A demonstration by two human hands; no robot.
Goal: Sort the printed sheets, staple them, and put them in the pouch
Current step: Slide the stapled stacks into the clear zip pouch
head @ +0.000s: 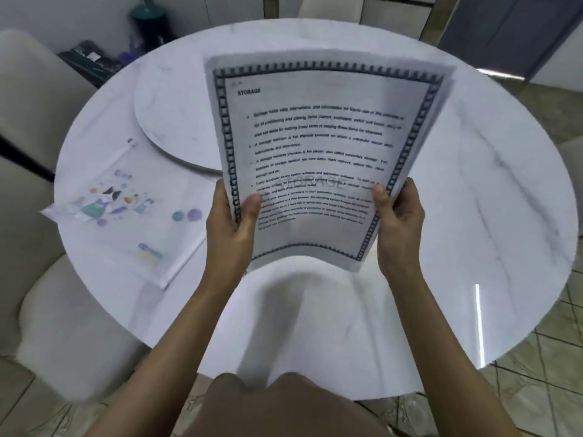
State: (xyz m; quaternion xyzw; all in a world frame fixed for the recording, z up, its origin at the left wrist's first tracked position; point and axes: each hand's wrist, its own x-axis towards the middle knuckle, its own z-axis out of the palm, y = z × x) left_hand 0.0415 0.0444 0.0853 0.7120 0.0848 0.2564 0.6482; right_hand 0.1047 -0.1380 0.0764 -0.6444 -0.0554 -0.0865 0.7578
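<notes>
Leftmost, the cat-print pouch (126, 216) is laid flat on the marble table (489, 190), apparently unfilled. At centre, the printed sheets (315, 146) are gripped by left hand (230, 225) & right hand (400, 222). Sorting is judged ongoing; stapling, pouching left.

Both hands (233, 222) (399, 219) hold printed sheets (318, 159) above table (473, 184).

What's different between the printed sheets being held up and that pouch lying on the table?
The printed sheets are held up off the table and bow in a curve; the pouch lies flat on the table, to the left. The printed sheets are opaque white with black text and a dark patterned border; the pouch looks see-through, with colourful cartoon pictures, a cat among them. Both are thin and rectangular.
</notes>
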